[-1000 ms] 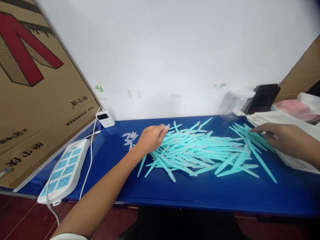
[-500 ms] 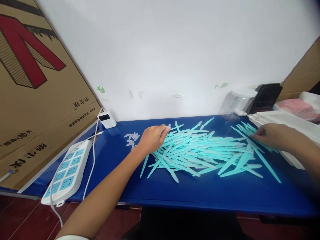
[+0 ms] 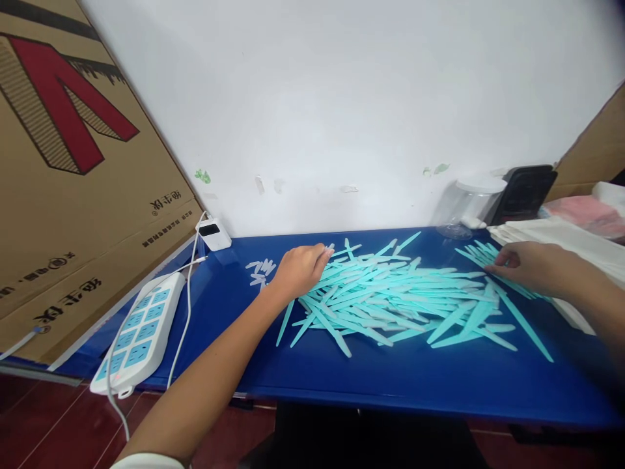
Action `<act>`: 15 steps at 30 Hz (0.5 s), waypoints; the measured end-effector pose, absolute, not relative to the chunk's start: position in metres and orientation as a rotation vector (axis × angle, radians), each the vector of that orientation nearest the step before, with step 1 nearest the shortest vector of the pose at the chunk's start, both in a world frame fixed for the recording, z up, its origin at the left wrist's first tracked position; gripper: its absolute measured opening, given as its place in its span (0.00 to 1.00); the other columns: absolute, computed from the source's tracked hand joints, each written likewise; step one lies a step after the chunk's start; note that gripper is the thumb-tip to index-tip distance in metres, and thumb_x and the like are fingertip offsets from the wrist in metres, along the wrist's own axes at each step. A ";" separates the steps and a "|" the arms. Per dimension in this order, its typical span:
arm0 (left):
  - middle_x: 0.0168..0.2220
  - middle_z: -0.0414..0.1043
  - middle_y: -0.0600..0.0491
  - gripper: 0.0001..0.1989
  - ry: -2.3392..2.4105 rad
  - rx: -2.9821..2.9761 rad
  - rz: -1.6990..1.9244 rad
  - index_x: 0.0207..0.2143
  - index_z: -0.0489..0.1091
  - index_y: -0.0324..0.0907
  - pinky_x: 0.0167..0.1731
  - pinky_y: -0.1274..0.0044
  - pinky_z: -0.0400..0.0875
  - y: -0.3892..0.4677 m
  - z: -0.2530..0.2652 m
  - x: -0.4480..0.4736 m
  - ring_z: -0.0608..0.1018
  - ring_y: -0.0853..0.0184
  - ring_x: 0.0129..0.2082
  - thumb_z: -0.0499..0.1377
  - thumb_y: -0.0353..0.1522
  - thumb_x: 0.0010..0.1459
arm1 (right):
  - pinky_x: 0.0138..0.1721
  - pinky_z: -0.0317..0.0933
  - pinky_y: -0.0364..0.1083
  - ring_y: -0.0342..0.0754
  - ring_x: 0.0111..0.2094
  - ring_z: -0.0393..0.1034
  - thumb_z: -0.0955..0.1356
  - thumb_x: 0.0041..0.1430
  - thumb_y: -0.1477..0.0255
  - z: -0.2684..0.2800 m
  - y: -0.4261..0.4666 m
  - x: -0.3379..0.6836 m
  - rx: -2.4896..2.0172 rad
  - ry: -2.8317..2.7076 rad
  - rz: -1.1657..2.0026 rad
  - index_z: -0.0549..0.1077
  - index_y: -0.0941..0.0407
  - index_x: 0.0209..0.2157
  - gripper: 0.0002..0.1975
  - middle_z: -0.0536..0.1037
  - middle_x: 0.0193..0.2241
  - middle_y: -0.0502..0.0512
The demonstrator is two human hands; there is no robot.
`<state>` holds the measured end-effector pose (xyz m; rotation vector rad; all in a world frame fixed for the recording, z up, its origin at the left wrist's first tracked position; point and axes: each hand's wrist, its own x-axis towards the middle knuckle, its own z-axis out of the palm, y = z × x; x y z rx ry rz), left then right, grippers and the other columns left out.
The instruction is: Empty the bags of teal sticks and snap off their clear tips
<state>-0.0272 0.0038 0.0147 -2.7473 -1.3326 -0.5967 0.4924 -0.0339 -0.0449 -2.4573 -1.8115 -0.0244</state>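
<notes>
The left hand (image 3: 297, 270) rests palm down, fingers loosely spread and gripping nothing, on the near edge of the heap of turquoise plastic sticks (image 3: 390, 296) that stretches away to its right across the blue surface (image 3: 390, 378); the right hand (image 3: 530, 267), fingers curled together, presses on sticks at the heap's far end. They look light, thin, stiff, probably slippery; best pinched mid-length.

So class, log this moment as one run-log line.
left hand: on teal sticks | right hand: on pile's right end | blue table
</notes>
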 end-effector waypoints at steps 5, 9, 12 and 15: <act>0.27 0.71 0.52 0.23 -1.322 -2.735 -0.572 0.33 0.65 0.43 0.27 0.73 0.52 0.003 0.014 -0.027 0.72 0.64 0.26 0.42 0.43 0.78 | 0.35 0.60 0.52 0.59 0.34 0.74 0.67 0.57 0.50 -0.037 -0.038 0.478 -2.585 -1.738 -0.019 0.78 0.50 0.36 0.19 0.82 0.33 0.61; 0.30 0.76 0.49 0.24 -1.341 -2.691 -0.491 0.36 0.69 0.42 0.28 0.73 0.55 0.001 0.020 -0.026 0.77 0.62 0.29 0.41 0.44 0.78 | 0.35 0.60 0.53 0.61 0.35 0.75 0.67 0.58 0.49 -0.028 -0.047 0.474 -2.575 -1.698 -0.082 0.78 0.50 0.37 0.19 0.83 0.36 0.63; 0.36 0.80 0.45 0.26 -1.455 -2.604 -0.328 0.42 0.74 0.42 0.32 0.73 0.63 0.006 0.031 -0.036 0.81 0.57 0.36 0.41 0.44 0.78 | 0.36 0.63 0.56 0.62 0.33 0.75 0.66 0.57 0.43 -0.029 -0.063 0.480 -2.580 -1.671 0.054 0.78 0.50 0.31 0.25 0.82 0.33 0.65; 0.43 0.82 0.39 0.28 -1.669 -2.476 -0.108 0.45 0.78 0.41 0.40 0.69 0.70 0.016 0.045 -0.063 0.83 0.51 0.43 0.42 0.45 0.76 | 0.36 0.65 0.57 0.61 0.27 0.74 0.67 0.54 0.37 -0.041 -0.084 0.485 -2.513 -1.735 0.159 0.75 0.50 0.22 0.30 0.78 0.24 0.63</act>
